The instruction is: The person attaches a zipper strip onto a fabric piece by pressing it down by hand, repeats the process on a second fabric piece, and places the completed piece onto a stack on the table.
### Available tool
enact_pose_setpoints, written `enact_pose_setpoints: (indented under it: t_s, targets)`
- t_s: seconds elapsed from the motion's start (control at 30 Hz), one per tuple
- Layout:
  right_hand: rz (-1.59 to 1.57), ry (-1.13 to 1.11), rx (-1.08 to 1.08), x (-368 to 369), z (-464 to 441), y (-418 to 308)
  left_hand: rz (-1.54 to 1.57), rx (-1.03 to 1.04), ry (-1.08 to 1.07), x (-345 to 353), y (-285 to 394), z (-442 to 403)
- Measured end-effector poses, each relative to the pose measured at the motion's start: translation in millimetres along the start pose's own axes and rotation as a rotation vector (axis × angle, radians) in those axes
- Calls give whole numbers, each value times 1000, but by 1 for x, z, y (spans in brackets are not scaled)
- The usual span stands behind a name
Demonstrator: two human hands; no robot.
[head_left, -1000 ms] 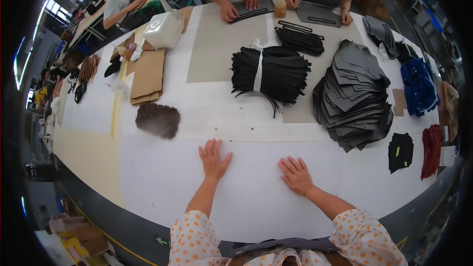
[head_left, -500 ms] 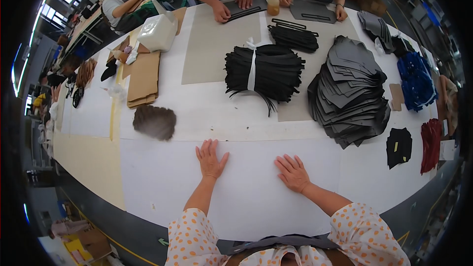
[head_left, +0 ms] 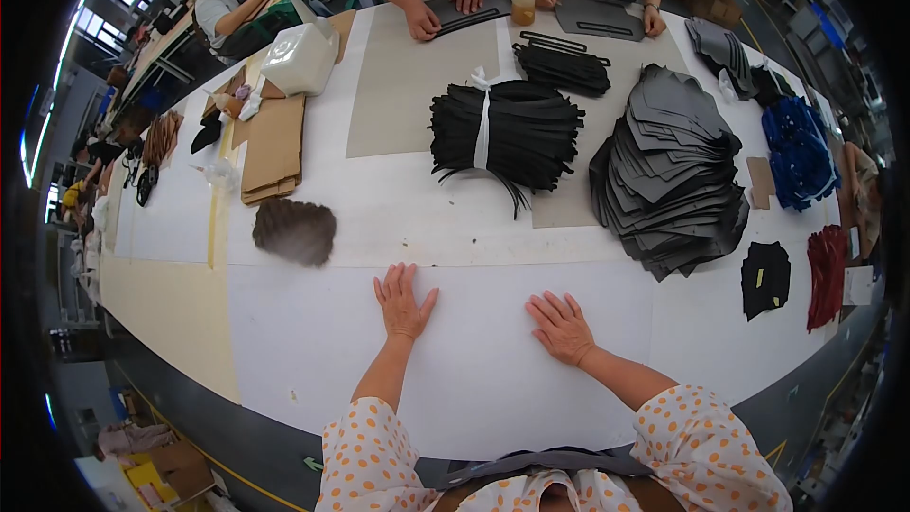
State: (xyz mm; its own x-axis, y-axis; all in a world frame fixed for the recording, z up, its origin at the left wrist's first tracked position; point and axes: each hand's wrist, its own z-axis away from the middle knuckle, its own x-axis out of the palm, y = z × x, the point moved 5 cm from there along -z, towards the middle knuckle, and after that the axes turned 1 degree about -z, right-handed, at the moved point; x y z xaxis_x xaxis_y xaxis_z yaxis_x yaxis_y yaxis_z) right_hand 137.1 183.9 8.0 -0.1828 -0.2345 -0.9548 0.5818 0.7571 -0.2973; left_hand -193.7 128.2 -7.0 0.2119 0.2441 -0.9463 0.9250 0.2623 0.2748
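White table (head_left: pixel 711 346): reached from the near edge to the far edge, where two co-workers stood; a third person was beyond the far left corner.
White sheet (head_left: pixel 474 398): lay flat along the near edge, under both hands.
Grey stack (head_left: pixel 668 171): leaned and fanned towards the right edge; its layers, loosely piled, could slide if knocked.
Black bundle (head_left: pixel 531 142): sat beyond the hands, left of the grey stack; strips could spill if the white tie (head_left: pixel 483 123) slipped.
White container (head_left: pixel 299 62): stood near the far left corner; a bump could tip it.
Left hand (head_left: pixel 403 308): palm down on the sheet, fingers spread, gripping nothing.
Right hand (head_left: pixel 564 330): palm down too, fingers slightly apart, nothing clamped; uneven pressure between the hands could skew or crease the sheet.
Amber bottle (head_left: pixel 522 8): upright by the far edge; a brushing arm could topple it.
Count: one sheet beneath the hands, one grey stack, layers too many to tell, one tied black bundle, one container, two hands, one bottle.
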Motion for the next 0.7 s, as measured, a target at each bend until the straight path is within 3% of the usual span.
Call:
enact_pose_setpoints:
  t_s: [0.7]
  targets:
    - [-3,-14,11,0,-1,0,-6,6,10,1,-2,0]
